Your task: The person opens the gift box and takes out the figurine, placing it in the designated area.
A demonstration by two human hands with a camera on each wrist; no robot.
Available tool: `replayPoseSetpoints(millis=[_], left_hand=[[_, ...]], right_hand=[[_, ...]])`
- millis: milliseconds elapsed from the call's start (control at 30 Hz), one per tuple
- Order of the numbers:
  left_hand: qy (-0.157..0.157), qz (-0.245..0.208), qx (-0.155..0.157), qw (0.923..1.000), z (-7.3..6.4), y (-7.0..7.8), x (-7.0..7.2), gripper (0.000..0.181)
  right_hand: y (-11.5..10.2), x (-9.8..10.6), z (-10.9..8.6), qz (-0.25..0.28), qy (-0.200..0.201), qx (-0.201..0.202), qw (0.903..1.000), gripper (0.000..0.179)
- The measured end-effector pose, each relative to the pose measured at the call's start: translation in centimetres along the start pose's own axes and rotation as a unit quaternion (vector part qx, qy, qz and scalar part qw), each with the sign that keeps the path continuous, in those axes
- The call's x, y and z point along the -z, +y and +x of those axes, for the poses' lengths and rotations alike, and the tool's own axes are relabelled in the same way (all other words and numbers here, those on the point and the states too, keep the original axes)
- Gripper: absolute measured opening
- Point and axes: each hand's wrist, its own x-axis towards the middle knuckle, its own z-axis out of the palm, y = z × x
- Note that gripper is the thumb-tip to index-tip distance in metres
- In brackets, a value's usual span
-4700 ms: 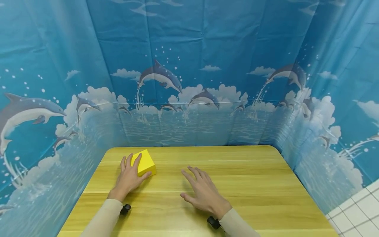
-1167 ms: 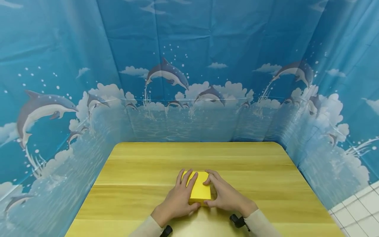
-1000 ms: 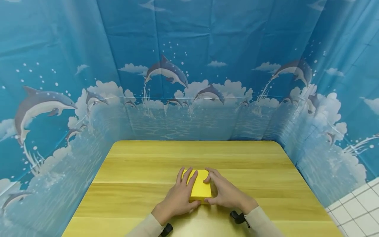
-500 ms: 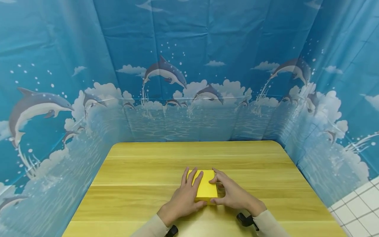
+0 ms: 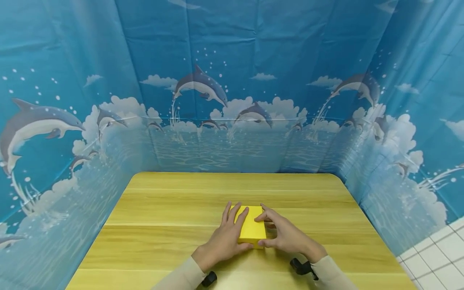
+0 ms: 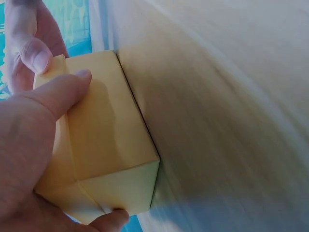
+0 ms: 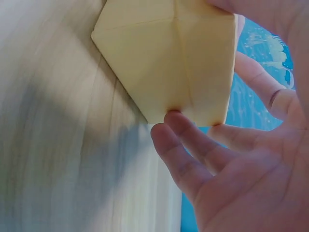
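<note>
A small yellow box point(image 5: 253, 225) sits on the wooden table, held between both hands. A seam runs round its sides near the top, like a lid's edge; the box point(image 6: 116, 130) looks fitted together in the left wrist view. My left hand point(image 5: 225, 238) grips it from the left, thumb on the near side and fingers spread over the top and left side. My right hand point(image 5: 290, 235) holds it from the right, thumb at the near right corner. In the right wrist view, fingertips of the right hand point(image 7: 251, 169) touch the box's point(image 7: 140, 67) far end.
The yellow wooden table point(image 5: 174, 201) has rounded far corners. A blue curtain printed with dolphins point(image 5: 253, 153) encloses its back and sides. White floor tiles point(image 5: 435, 257) show at the lower right. A black wrist camera point(image 5: 302, 267) sits on the right wrist.
Since the earliest frame, my left hand has brought the box from the table's left to the middle, and my right hand has taken hold of it. Recently the hands have barely moved.
</note>
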Motion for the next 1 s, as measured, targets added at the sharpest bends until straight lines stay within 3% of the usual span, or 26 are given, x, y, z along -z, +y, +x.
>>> replayPoseSetpoints(millis=[267, 500, 667, 1000], left_hand=[[-0.005, -0.073, -0.013, 0.9972, -0.4, -1.4, 0.9, 0.119], [-0.037, -0.168, 0.024, 0.9849, -1.0, -3.4, 2.3, 0.124], [-0.050, -0.173, 0.039, 0.9829, -1.5, -4.2, 2.8, 0.123], [-0.036, -0.178, 0.044, 0.9824, -2.3, -4.9, 2.8, 0.123]], right_hand=[[0.6, 0.1, 0.0, 0.011, 0.001, -0.002, 0.9999, 0.068], [0.6, -0.1, 0.0, 0.003, 0.008, -0.007, 0.9999, 0.081], [0.4, -0.4, 0.2, 0.005, 0.008, -0.012, 0.9999, 0.081], [-0.1, -1.1, 0.8, 0.009, 0.011, -0.017, 0.9998, 0.078]])
